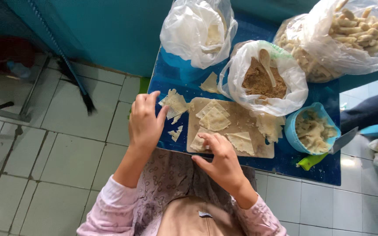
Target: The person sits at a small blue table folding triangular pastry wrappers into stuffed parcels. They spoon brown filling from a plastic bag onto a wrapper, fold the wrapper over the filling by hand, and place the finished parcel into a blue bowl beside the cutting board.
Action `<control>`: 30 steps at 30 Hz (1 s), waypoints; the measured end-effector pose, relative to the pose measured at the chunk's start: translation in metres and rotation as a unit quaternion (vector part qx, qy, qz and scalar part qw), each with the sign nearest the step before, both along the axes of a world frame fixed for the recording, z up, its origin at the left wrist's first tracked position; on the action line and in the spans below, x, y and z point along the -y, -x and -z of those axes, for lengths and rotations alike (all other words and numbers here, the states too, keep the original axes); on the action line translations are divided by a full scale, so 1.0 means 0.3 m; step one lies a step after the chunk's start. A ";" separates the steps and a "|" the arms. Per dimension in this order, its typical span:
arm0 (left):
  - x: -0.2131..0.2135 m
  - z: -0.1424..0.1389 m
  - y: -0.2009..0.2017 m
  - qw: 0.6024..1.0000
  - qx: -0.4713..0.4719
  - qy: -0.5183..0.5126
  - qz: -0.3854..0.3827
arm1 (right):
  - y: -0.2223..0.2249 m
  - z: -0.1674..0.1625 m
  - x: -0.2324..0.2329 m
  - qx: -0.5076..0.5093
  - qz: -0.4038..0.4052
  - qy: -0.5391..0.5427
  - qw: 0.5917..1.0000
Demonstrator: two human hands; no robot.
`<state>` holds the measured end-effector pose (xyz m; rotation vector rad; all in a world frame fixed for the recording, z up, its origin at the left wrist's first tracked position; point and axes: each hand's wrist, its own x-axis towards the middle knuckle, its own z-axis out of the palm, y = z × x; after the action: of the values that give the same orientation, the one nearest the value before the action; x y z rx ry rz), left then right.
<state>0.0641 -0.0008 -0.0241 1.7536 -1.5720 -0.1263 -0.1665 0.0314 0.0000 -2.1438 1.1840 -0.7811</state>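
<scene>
— Two hands over the blue bench (pixel 162 78); what does each one do?

— Left hand (pixel 145 124) lies at the bench's near left edge, fingers loosely together and curled, tips touching a torn dough scrap (pixel 174 103). It clamps nothing that I can see. Right hand (pixel 222 164) reaches onto the wooden board (pixel 259 150), thumb and fingertips pinched on a folded wrapper (pixel 197 143) at the board's near left corner.

— What else is on the board?

— Flat wrappers (pixel 214 116) lie near its middle, and another wrapper (pixel 241 142) sits just beside the right hand. Small scraps (pixel 176 132) lie on the bench between the hands.

— And behind it?

— An open bag of brown filling (pixel 259 83) with a spoon (pixel 267 65) standing in it, touching the board's far edge. A blue bowl (pixel 292 129) of dough bits is to the right, near a knife (pixel 344 139). A white bag (pixel 193 30) is at the far left, and bags of finished rolls (pixel 355 30) at the far right.
</scene>
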 end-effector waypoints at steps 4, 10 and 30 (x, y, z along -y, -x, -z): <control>0.082 0.019 0.001 0.999 0.012 -0.042 0.018 | 0.030 -0.054 0.001 0.078 0.000 -0.044 0.996; 0.072 0.009 0.011 0.986 -0.143 -0.048 0.068 | 0.039 -0.024 0.098 0.046 0.069 0.076 0.994; 0.065 0.058 0.237 0.748 -0.617 -0.131 0.205 | -0.047 -0.023 0.242 0.135 0.034 0.101 0.985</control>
<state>-0.0069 -0.0202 -0.0416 0.9581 -0.8461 -1.4575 -0.1523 -0.0412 0.0070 -2.0795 1.0792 -1.2259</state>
